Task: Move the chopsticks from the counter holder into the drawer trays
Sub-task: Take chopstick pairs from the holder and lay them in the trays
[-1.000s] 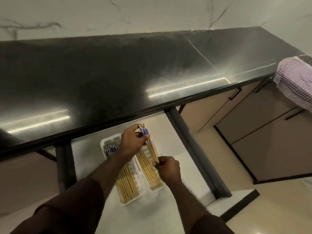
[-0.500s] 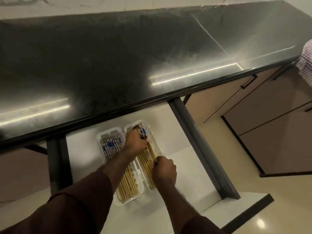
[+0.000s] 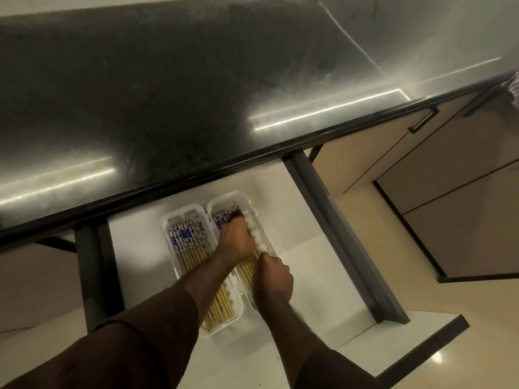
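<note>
Two white trays lie side by side in the open drawer [image 3: 311,276]. The left tray [image 3: 166,234] holds several bamboo chopsticks [image 3: 188,242] with blue-and-white patterned tops. In the right tray [image 3: 245,198] lies another bundle of chopsticks [image 3: 248,269]. My left hand [image 3: 236,237] is down in the right tray, fingers curled over the patterned ends of that bundle. My right hand [image 3: 271,279] is closed at the bundle's near, bare ends. The counter holder is out of view.
The black glossy countertop [image 3: 168,94] overhangs the drawer's back. Grey drawer sides [image 3: 337,228] run left and right of the trays. Beige cabinet doors [image 3: 455,197] stand to the right, and a checked cloth [image 3: 515,89] shows at the right edge.
Both hands have lowered the chopstick bundle from above the right tray down into it. The left hand now lies flat over the bundle. The view has tilted downward.
</note>
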Demonstrator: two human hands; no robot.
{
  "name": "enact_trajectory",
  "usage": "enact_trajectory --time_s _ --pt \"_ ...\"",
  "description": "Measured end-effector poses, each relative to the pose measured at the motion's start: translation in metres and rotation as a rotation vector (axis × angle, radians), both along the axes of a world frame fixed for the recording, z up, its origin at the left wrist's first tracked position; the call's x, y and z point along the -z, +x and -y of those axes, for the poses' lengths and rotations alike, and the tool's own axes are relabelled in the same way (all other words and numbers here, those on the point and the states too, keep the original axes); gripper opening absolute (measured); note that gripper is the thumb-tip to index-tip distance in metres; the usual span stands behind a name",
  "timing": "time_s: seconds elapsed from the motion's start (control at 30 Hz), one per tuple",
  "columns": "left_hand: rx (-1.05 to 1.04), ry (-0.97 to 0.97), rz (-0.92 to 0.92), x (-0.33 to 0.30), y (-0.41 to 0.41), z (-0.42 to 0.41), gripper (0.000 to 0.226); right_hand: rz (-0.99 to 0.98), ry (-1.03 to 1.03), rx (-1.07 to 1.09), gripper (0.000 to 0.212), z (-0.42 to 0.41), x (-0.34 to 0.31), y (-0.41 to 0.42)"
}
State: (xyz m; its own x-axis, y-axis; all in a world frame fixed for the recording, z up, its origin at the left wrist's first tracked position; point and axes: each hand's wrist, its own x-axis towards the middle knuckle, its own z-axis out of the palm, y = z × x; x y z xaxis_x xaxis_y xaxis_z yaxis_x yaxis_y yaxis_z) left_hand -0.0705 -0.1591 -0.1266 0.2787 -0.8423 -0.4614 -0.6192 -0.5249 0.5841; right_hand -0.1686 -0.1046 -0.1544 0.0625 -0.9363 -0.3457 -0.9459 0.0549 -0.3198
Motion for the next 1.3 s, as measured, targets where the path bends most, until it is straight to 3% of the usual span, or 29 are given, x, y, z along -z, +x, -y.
enact_trajectory --time_s 0.23,0.6,0.73,0.93,1.07,1.3 --pt "0.211 0.164 0.036 0.002 -0.006 0.003 0.027 0.020 0.003 -0.041 0.041 0.000 -0.003 -0.001" --pt "0.391 0.215 0.146 0.008 -0.009 0.004 0.018 -0.014 0.019 -0.162 0.054 -0.005 -0.008 -0.007" --pt "0.438 0.199 0.173 0.012 -0.010 0.003 0.008 -0.024 0.009 -0.194 0.043 -0.005 -0.010 -0.010" --pt "0.493 0.204 0.215 0.012 -0.010 0.004 0.013 0.000 0.058 -0.197 0.047 -0.004 -0.010 -0.013" --pt "0.507 0.211 0.219 0.012 -0.009 0.005 0.009 -0.005 0.092 -0.209 0.022 -0.003 -0.011 -0.016" --pt "0.526 0.208 0.281 0.014 -0.012 0.002 0.005 -0.007 0.090 -0.204 0.029 -0.007 -0.011 -0.016"
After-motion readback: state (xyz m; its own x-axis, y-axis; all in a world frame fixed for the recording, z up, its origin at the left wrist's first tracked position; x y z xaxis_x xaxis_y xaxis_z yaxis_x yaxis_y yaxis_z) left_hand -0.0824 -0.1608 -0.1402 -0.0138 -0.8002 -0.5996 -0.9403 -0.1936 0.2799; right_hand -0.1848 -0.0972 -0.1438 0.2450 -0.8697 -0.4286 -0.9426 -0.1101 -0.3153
